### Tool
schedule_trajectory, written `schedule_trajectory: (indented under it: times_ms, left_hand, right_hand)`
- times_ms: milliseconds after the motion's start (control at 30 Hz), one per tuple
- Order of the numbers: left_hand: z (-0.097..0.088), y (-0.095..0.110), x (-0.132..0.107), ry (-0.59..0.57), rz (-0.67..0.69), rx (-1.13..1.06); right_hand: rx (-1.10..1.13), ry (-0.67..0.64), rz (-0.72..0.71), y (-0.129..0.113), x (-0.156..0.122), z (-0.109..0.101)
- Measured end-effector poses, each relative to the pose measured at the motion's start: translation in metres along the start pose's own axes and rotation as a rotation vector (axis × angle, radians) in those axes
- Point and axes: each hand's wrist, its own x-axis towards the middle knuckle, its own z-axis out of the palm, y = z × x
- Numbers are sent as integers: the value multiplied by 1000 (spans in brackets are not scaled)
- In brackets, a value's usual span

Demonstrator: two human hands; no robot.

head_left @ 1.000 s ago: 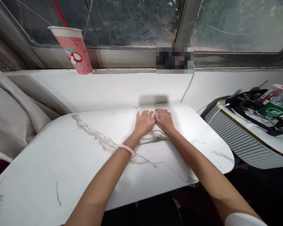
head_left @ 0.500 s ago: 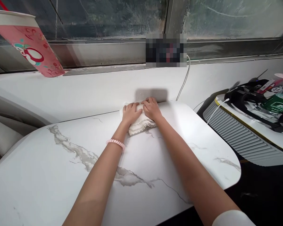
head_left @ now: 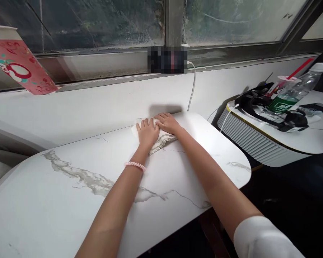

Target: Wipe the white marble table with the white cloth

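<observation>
Windows are set above a white wall, and against it a table is placed, its far edge run close along the wall, perhaps so that floor space is saved. Off its right end, a ribbed cabinet is used as a side stand: a bottle, a second cup and some black gear are crowded on its top, probably so that they are kept within reach. A pink cup is set on the sill, seemingly out of the way; it is shown tilted, but whether it truly leans cannot be told. Farther right on the sill, a blurred device is stood, likely placed where its cable can reach. Near the table's far edge, a folded cloth is pressed down by both hands, apparently so that pressure is spread across it. By the left hand one side is covered, the fingers stretched out and spread; by the right hand the other is covered, the fingers laid together and slightly bent, and whether a fold is gripped beneath cannot be told. Above the left hand, a pink band is worn.
</observation>
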Motion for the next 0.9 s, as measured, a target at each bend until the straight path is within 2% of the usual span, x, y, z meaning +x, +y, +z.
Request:
schedule_trajectory:
  times_ms: [200, 333, 667, 767, 900]
  left_hand:
    - [-4, 22, -22, -22, 36, -4]
    - [-5, 29, -39, -39, -4, 22]
    - [-19, 50, -101, -71, 15, 101]
    - [-22, 54, -119, -51, 79, 90]
    - [-24, 64, -144, -77, 241, 28]
  right_hand:
    - [-26, -11, 60, -6, -37, -16]
    - [-76, -51, 9, -9, -50, -19]
    - [-31, 8, -113, -12, -106, -21]
    - [-40, 44, -125, -14, -126, -23]
    - [-39, 110, -135, -16, -164, -29]
